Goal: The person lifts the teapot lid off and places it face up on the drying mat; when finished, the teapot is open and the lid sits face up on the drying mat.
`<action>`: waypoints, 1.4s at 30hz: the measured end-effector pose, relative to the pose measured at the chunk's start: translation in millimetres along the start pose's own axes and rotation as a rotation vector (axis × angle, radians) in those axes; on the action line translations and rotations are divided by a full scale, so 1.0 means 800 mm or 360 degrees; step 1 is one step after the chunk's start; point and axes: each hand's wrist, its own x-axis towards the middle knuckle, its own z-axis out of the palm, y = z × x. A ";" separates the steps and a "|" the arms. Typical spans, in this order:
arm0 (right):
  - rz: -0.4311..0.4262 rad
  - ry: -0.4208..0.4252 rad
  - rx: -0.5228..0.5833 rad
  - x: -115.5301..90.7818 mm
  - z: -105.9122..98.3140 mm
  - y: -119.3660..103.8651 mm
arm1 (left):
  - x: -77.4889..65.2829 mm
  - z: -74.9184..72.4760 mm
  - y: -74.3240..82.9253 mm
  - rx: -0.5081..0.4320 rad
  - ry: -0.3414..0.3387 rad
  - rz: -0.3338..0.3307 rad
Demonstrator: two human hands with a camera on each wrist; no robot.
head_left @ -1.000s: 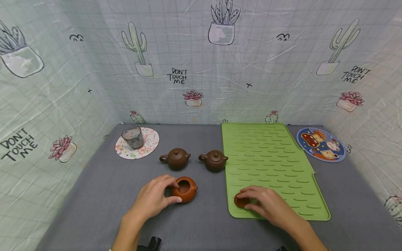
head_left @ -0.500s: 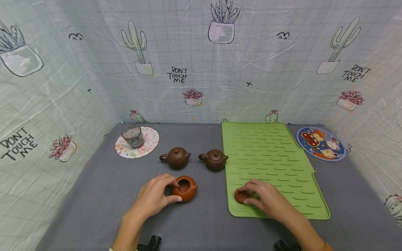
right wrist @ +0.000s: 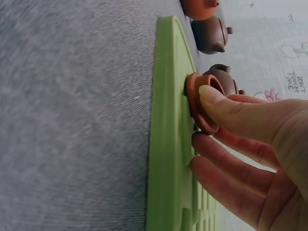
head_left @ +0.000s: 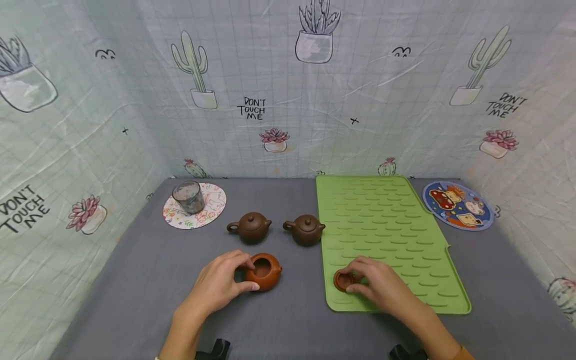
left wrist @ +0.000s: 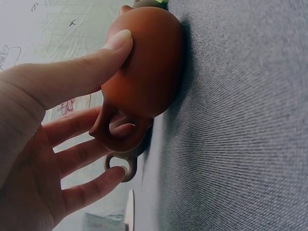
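Observation:
My left hand (head_left: 220, 282) grips an orange-brown clay teapot (head_left: 270, 281) on the grey cloth, its round top opening uncovered. The left wrist view shows the thumb against the teapot's body (left wrist: 149, 62), with other fingers behind and beside the loop handle (left wrist: 122, 142). My right hand (head_left: 382, 285) pinches a small teapot lid (head_left: 344, 281) of the same colour by its edge, hollow side up, at the near left corner of the green mat (head_left: 382, 215). In the right wrist view the thumb lies on the lid's raised inner ring (right wrist: 208, 83), and the lower fingertips reach the mat.
Two dark brown lidded teapots (head_left: 253, 228) stand behind the orange-brown one, the right one's spout meeting the mat's edge. A clear glass (head_left: 189, 198) sits on a floral round coaster (head_left: 216, 200) at back left. A blue patterned coaster (head_left: 459, 206) lies at back right, before a printed curtain (head_left: 288, 75).
The right hand's fingers have drawn back over the lid and slid slightly away from the mat's front edge, exposing more of the hollow. The left hand and its teapot have stayed put.

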 end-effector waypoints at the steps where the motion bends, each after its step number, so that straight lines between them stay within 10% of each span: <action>1: 0.0002 -0.0008 0.0002 0.000 0.000 -0.001 | -0.001 0.000 0.000 0.0001 -0.0001 0.0006; 13: 0.0022 -0.0115 0.0038 -0.001 -0.005 -0.008 | -0.008 0.000 0.007 0.0018 -0.0048 -0.0012; 24: -0.0037 -0.0208 -0.0129 0.015 -0.012 -0.016 | 0.008 -0.021 0.031 0.0444 -0.0131 0.0107; 42: 0.0049 -0.0204 -0.0369 0.043 -0.073 -0.021 | 0.041 -0.048 0.050 0.0324 -0.0315 0.0118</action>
